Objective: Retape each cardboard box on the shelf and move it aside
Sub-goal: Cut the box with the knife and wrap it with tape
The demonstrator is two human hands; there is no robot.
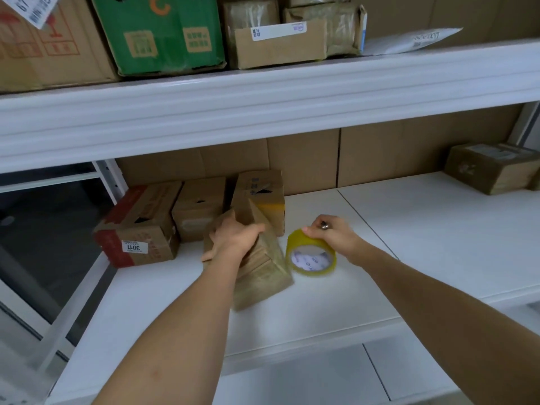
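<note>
On the middle shelf (409,258), toward its left end, the left hand (233,238) grips a small cardboard box (260,267), fingers curled over its top edge, and the box stands tilted on one corner or edge rather than flat. Its sides have a glossy sheen that looks like tape already wound round it, though motion blur makes that hard to confirm. Just beside it, to the right, the right hand (330,232) holds a roll of yellow tape (311,254) from above, fingers curled round the rim, with the roll standing on edge on the shelf; no strip can be seen running from roll to box. Behind and to the left, three more boxes stand close together against the back: a red-printed box (137,226) with a white label, a plain one (198,209) next to it, and a taller box (260,197) with a yellow patch on its front. These appear to be the ones already dealt with and pushed aside, so the tilted box is probably joining them. Well apart, at the far right of the shelf, another box (491,168) sits by itself, apparently still awaiting its turn. By that reading most of the job is done, with at least one box left.
</note>
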